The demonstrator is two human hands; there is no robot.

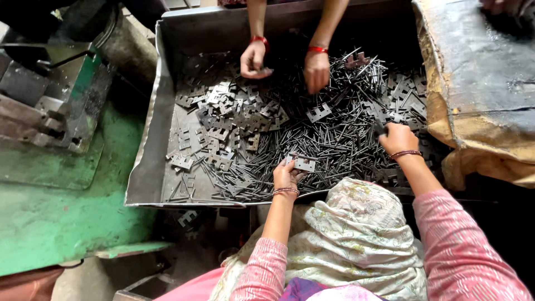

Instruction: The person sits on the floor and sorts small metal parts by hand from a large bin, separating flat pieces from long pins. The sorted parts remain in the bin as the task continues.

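Grey metal tray [146, 167] holds stamped plates and pins under both hands. Left hand [286, 175] pinches a plate [304, 163]; right hand [398, 139] closes on pins [345, 139], opposite a co-worker's hands [316, 69].

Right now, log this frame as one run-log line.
left hand: holds flat metal stamping | right hand: in pile of metal strips | tray: co-worker's hands sorting

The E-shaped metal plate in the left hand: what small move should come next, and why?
Probably lift the E-shaped plate clear of the pile. The left hand pinches it just above the thin metal strips in the metal tray, while the right hand rests among loose pieces and the other person's hands work the far side.
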